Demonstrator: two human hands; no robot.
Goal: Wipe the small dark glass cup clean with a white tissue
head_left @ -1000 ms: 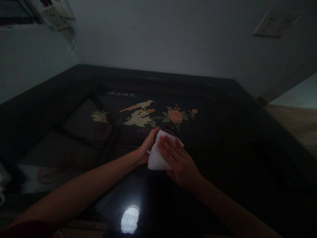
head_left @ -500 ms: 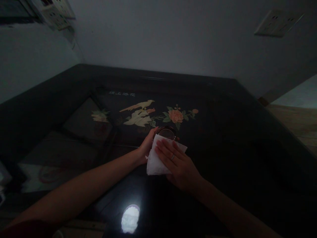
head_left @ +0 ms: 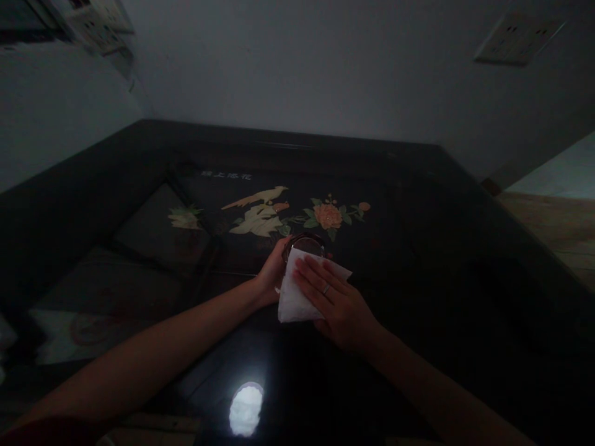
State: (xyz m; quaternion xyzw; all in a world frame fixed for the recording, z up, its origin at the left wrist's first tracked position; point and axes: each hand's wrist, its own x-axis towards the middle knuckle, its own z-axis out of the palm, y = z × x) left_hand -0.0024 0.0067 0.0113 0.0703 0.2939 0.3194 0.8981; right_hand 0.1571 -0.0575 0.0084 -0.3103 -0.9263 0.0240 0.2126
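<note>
My left hand [head_left: 271, 277] wraps around the left side of a dark round object with a shiny rim [head_left: 307, 243]; its exact kind is hard to make out in the dim light. A white paper tissue [head_left: 296, 296] lies over the near part of that object. Fingers of my right hand [head_left: 335, 301], one with a ring on it, press the tissue against it from above. The tissue hides most of the object's near side and my left fingertips are mostly out of sight.
A dark glossy tabletop [head_left: 409, 204] carries inlaid bird [head_left: 264, 197] and peony [head_left: 328, 216] pictures. Walls border its far and left sides, with a socket plate [head_left: 515, 40] at the right. A bright reflection shows near the front.
The round object has shifted slightly left, and more of its rim shows above the tissue. My right hand and the tissue have slid slightly right across it. Both hands keep their holds.
</note>
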